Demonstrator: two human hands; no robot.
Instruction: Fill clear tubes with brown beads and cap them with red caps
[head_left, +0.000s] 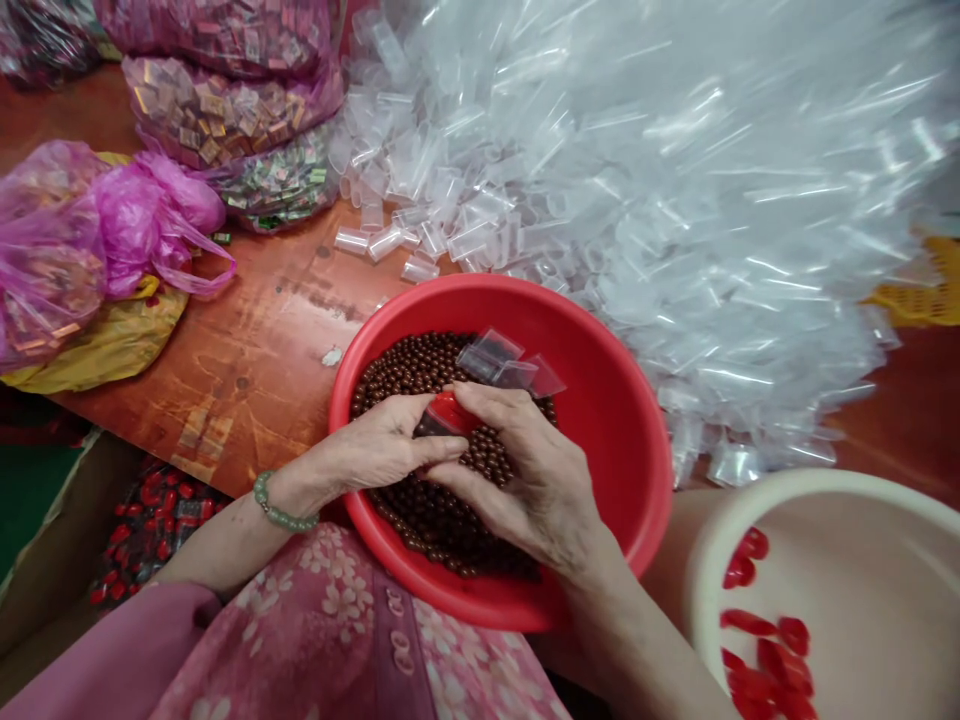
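Over a red basin (637, 400) my two hands meet at a small clear container (439, 424) with dark contents. My left hand (386, 440) is closed around its body, thumb along the near side. A red cap (448, 408) covers the container's end, and my right hand (525, 465) grips it between fingers and thumb. Whether the cap is fully seated I cannot tell. Below lie many round brown balls (420, 362) filling the basin's left part. A few clear flat plastic pieces (491, 352) rest on the balls at the far side.
A large heap of clear plastic tubes (525, 200) spreads across the table (255, 340) behind the basin. Bags of small boxes (217, 110) stand at back left. A white tub (847, 490) with red caps (772, 660) is at right. Capped containers (157, 530) fill a box at lower left.
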